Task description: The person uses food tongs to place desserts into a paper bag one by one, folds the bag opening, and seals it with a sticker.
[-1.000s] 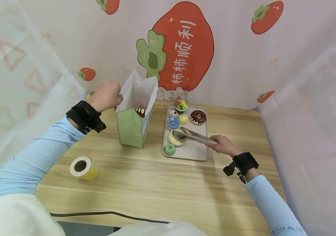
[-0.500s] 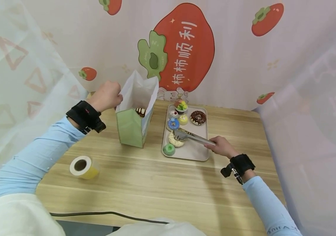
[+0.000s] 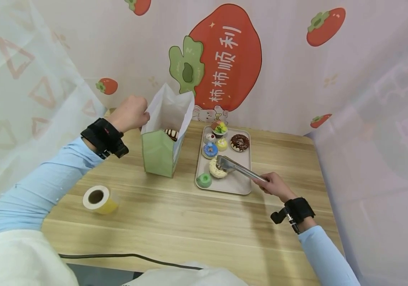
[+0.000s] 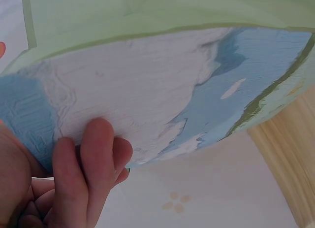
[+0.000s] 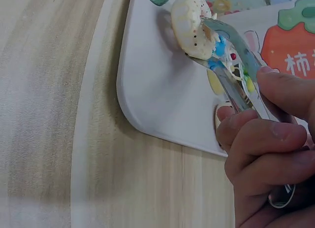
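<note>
My left hand (image 3: 130, 114) pinches the upper edge of a green paper bag (image 3: 157, 155). The bag stands upright with its white-lined mouth wide, and a striped chocolate pastry (image 3: 171, 134) shows inside. In the left wrist view, fingers (image 4: 97, 149) lie against the bag's printed blue-and-white side. My right hand (image 3: 273, 185) grips metal tongs (image 3: 241, 168), whose tips clasp a cream speckled donut (image 3: 216, 169). In the right wrist view that donut (image 5: 189, 26) looks tilted above the tray; whether it still touches the tray, I cannot tell.
The tray (image 3: 236, 186) also bears a green donut (image 3: 204, 180), a blue donut (image 3: 210, 150), a chocolate donut (image 3: 239, 142) and several small cakes. A label roll (image 3: 100, 200) lies at the left front. A black cable (image 3: 129, 255) runs along the table's near edge.
The tongs' arms have come together on the cream donut, which has shifted slightly right. My right hand has moved a little right and down. The left hand still holds the bag.
</note>
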`<state>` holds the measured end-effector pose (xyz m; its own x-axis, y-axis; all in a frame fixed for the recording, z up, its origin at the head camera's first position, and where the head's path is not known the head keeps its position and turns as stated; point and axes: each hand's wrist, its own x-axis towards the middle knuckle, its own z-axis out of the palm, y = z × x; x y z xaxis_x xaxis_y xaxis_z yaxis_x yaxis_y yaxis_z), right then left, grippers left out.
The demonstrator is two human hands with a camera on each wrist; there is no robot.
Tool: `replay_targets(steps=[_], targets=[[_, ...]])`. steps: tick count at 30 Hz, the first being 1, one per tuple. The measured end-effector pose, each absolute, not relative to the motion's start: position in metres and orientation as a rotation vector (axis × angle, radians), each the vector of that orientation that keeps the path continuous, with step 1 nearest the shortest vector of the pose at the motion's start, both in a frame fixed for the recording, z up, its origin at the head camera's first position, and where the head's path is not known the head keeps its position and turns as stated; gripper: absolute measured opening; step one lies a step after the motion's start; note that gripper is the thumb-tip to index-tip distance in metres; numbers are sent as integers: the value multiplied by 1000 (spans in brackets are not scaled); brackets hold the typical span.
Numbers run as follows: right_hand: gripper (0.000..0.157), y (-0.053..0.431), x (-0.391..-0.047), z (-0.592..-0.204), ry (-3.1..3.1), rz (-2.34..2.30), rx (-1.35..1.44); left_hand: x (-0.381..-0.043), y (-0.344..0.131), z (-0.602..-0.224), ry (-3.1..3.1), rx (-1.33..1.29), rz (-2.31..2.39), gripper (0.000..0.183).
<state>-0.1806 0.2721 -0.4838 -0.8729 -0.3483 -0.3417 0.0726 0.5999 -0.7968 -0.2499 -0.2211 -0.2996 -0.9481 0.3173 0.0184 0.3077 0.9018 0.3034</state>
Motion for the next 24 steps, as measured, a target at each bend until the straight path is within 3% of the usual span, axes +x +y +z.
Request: replay_targets(steps=[9,24], targets=[[28,282,-169,-466,2288,-1342,-177,-251,-219,-298,3054,527,455,24],[31,279,-171,-408,2300,-1489,-217,-249,-221,-300,3058,526,462,26]])
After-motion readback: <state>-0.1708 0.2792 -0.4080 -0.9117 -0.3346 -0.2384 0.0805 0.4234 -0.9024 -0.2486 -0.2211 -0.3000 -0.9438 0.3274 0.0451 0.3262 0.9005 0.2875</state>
